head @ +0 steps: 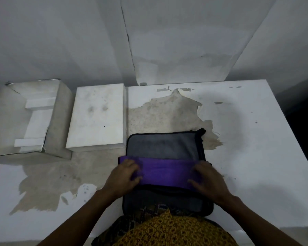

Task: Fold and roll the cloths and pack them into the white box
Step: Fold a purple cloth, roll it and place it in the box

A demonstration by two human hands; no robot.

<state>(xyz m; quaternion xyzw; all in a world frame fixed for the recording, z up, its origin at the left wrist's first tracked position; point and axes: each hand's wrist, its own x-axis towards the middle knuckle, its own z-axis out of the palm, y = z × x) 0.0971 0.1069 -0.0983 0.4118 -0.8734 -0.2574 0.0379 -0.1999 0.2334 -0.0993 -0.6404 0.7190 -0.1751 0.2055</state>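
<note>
A grey cloth with black trim (163, 145) lies flat on the white table (247, 139) in front of me. Its purple underside (164, 170) is turned up as a rolled band across the middle of the cloth. My left hand (124, 176) grips the left end of that purple band, fingers curled over it. My right hand (207, 179) grips the right end the same way. The open white box (50, 121) stands at the far left of the table, with only white card inserts visible inside. Its white lid (97, 116) lies beside it.
The table's surface is peeled to bare brown in patches (158, 114) behind and left of the cloth. A white wall rises close behind the table. The table's right edge drops into dark floor. My yellow patterned garment (167, 229) fills the bottom middle.
</note>
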